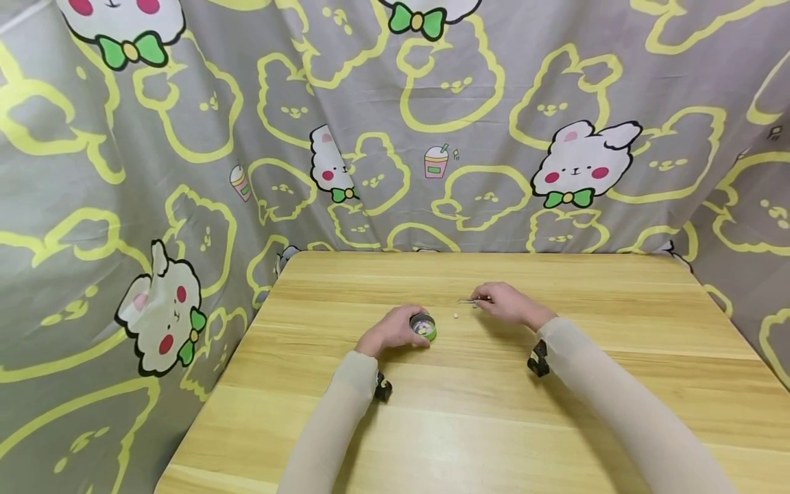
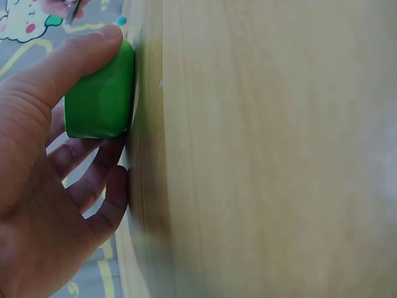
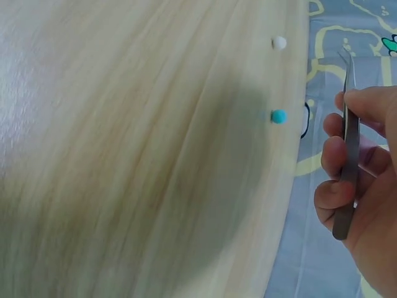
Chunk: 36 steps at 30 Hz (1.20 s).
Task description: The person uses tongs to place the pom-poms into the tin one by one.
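Note:
My left hand (image 1: 395, 331) grips a small green round container (image 1: 424, 326) standing on the wooden table (image 1: 469, 412); small beads show inside it. In the left wrist view thumb and fingers curl round the green container (image 2: 100, 93). My right hand (image 1: 506, 303) pinches metal tweezers (image 1: 469, 300), tips pointing left, just above the table. The tweezers (image 3: 348, 143) sit between thumb and fingers in the right wrist view. A white bead (image 1: 455, 316) lies on the table between the container and the tweezers; a white bead (image 3: 279, 43) and a teal bead (image 3: 279, 116) lie loose near the tips.
A grey cloth (image 1: 395, 137) printed with yellow bear outlines and white rabbits hangs behind and to both sides of the table. Light sleeves cover both forearms, with a black camera mount on each wrist.

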{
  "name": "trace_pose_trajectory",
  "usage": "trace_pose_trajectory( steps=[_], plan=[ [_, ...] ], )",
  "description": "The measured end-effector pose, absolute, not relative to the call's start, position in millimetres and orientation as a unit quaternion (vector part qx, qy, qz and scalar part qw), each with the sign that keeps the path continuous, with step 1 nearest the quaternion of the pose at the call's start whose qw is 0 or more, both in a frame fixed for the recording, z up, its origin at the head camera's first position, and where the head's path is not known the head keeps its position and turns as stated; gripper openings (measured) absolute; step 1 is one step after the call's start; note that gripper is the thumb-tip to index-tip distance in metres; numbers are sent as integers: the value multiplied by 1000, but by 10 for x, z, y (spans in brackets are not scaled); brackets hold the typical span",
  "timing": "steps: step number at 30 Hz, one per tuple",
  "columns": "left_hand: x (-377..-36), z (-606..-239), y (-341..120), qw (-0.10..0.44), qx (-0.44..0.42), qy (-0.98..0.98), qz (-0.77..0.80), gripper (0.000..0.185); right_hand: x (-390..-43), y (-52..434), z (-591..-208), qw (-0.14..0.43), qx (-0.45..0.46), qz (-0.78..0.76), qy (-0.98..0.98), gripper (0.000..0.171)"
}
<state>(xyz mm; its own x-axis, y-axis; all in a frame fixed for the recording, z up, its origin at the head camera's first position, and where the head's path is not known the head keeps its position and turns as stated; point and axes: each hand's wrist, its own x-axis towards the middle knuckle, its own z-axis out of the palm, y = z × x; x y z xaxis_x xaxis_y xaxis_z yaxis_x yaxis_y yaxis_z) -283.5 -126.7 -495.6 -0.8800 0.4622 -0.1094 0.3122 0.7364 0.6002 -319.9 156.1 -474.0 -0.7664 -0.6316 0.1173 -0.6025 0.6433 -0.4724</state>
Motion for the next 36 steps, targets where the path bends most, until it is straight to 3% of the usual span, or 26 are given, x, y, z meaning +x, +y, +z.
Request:
trace_pose_trajectory(
  steps=[36],
  plan=[
    [-2848, -4941, -1280, 124, 222, 925, 283, 55, -3246, 1475, -4966, 39, -376, -191, 906, 12]
  ],
)
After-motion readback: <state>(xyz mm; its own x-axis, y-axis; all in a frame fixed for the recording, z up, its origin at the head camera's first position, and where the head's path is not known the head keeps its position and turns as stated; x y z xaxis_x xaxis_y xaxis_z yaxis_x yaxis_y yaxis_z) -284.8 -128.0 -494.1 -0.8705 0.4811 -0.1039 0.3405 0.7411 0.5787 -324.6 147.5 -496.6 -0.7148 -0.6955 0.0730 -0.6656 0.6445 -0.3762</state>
